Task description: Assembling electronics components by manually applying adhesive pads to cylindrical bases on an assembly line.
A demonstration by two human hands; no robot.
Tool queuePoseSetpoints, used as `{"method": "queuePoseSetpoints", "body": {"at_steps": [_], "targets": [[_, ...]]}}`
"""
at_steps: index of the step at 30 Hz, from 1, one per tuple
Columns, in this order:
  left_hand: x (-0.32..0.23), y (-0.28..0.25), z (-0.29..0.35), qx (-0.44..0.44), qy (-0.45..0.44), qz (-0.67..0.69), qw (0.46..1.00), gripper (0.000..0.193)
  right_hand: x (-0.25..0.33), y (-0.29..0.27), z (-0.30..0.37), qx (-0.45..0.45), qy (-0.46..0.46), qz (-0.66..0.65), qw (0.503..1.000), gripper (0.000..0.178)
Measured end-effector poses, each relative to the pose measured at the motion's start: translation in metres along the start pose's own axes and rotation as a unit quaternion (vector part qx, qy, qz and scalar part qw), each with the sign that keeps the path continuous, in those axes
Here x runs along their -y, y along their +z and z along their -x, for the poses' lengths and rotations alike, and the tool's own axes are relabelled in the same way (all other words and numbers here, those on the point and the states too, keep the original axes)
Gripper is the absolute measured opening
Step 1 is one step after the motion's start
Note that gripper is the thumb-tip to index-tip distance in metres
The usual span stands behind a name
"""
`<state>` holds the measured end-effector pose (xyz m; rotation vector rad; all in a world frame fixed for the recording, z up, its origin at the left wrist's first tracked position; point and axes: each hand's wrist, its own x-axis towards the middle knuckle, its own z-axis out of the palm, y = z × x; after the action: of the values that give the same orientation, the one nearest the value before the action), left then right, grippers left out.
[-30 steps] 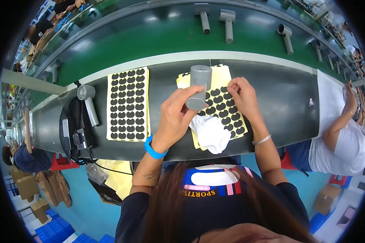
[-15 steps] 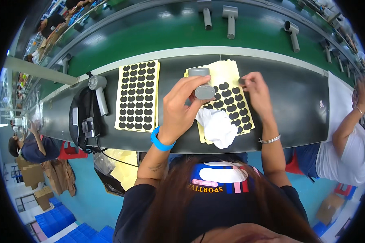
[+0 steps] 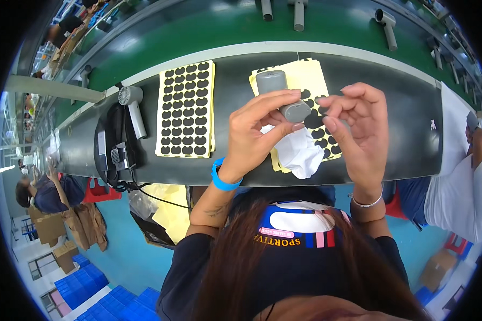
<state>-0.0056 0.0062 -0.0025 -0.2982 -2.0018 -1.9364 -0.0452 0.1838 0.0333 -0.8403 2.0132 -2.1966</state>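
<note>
My left hand [image 3: 257, 125] is closed around the handle of a grey handheld fan [image 3: 271, 81]. The flat oval end of its handle points toward me, and its head lies beyond my fingers. Close to that end, my right hand [image 3: 361, 128] pinches a dark rounded sticker [image 3: 314, 119] at the thumb and index fingertips, its other fingers loosely curled. Beneath both hands lies a yellow sheet of black stickers [image 3: 320, 83], its far part bare of stickers. A crumpled white cloth [image 3: 300, 153] rests on the sheet's near part.
Left of my hands lies another stack of sticker sheets [image 3: 185, 112]. Farther left are a grey fan [image 3: 135, 115] and a black bag [image 3: 108, 144] with a cable. A green conveyor [image 3: 214, 40] beyond the bench carries similar grey fans. People sit at both sides.
The handle end has tilted toward the right. My right hand has turned and come nearer to it with the sticker. The whole view has shifted slightly.
</note>
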Motion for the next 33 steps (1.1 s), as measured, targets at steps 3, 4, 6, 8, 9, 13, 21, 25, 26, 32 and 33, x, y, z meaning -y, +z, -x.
{"method": "queuePoseSetpoints", "body": {"at_steps": [3, 4, 6, 8, 9, 13, 21, 25, 26, 32, 33], "targets": [[-0.0019, -0.0021, 0.0048, 0.016, -0.025, 0.061, 0.998, 0.043, 0.0008, 0.0057, 0.0014, -0.006, 0.01, -0.022, 1.0, 0.042], [-0.0017, -0.0037, 0.0062, 0.03, -0.043, 0.091, 0.994, 0.043, 0.0008, 0.0072, 0.0018, -0.003, 0.021, -0.025, 0.999, 0.041], [-0.0009, -0.0065, 0.0079, 0.041, -0.052, 0.096, 0.993, 0.043, 0.0012, 0.0097, 0.0024, 0.001, 0.039, -0.017, 0.999, 0.04], [-0.0007, -0.0074, 0.0082, 0.053, -0.057, 0.101, 0.992, 0.043, 0.0028, 0.0104, 0.0025, 0.005, 0.054, -0.008, 0.999, 0.04], [-0.0005, -0.0075, 0.0083, 0.054, -0.06, 0.109, 0.991, 0.043, 0.0036, 0.0105, 0.0027, 0.004, 0.059, -0.005, 0.998, 0.039], [0.0013, -0.0081, 0.0071, 0.055, -0.07, 0.125, 0.988, 0.042, 0.0047, 0.0113, 0.0018, 0.0, 0.067, 0.01, 0.998, 0.039], [0.0027, -0.0072, 0.0054, 0.053, -0.076, 0.122, 0.988, 0.04, 0.0062, 0.0108, 0.0007, -0.003, 0.075, 0.017, 0.997, 0.038], [0.0021, -0.0073, 0.0054, 0.051, -0.071, 0.118, 0.989, 0.04, 0.006, 0.0111, 0.0005, -0.001, 0.073, 0.015, 0.997, 0.038], [0.0019, -0.0075, 0.0054, 0.051, -0.071, 0.118, 0.989, 0.04, 0.0061, 0.0112, 0.0003, -0.002, 0.073, 0.015, 0.997, 0.038], [0.0012, -0.008, 0.0043, 0.05, -0.077, 0.113, 0.989, 0.039, 0.0056, 0.0108, -0.0005, 0.001, 0.075, 0.019, 0.997, 0.037], [0.0014, -0.0086, 0.0041, 0.054, -0.074, 0.108, 0.99, 0.039, 0.0055, 0.0107, -0.0006, 0.002, 0.075, 0.022, 0.997, 0.037]]}}
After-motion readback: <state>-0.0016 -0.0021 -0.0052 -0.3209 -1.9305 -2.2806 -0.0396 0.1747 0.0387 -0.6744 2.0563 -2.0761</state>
